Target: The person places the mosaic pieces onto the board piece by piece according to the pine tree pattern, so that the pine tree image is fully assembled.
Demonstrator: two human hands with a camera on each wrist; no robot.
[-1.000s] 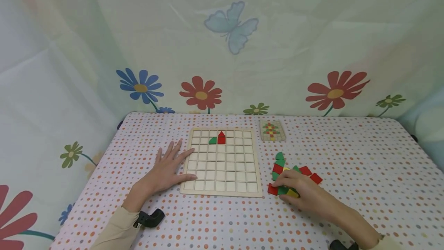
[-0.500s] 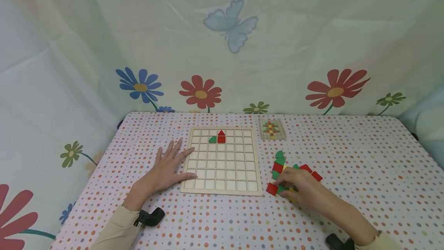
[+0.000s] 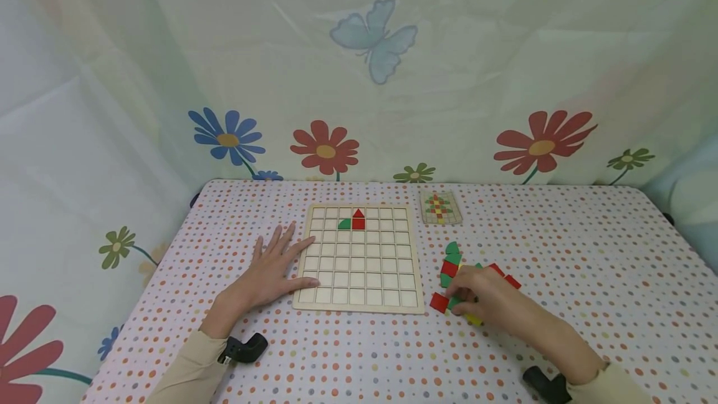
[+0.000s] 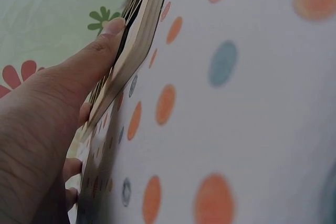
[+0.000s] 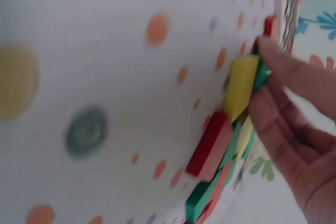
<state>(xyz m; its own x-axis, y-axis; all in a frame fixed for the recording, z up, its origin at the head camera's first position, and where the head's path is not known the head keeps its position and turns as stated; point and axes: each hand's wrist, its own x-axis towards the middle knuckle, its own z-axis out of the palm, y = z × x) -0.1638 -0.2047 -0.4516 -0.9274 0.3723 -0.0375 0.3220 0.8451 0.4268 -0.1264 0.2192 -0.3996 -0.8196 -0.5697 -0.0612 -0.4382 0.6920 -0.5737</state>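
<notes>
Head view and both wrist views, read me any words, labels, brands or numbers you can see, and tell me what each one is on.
None: no readable text in any view.
The small card beyond the grid board carries only a coloured tile picture, no letters.
The coloured tiles by the right hand, the dotted tablecloth and the flower backdrop bear no writing.

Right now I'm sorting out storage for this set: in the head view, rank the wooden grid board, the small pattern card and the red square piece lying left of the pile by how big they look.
1. Wooden grid board, clearly largest.
2. Pattern card; it lies farther from the camera, which may shrink it.
3. Red square piece, smallest, though nearer.
</notes>
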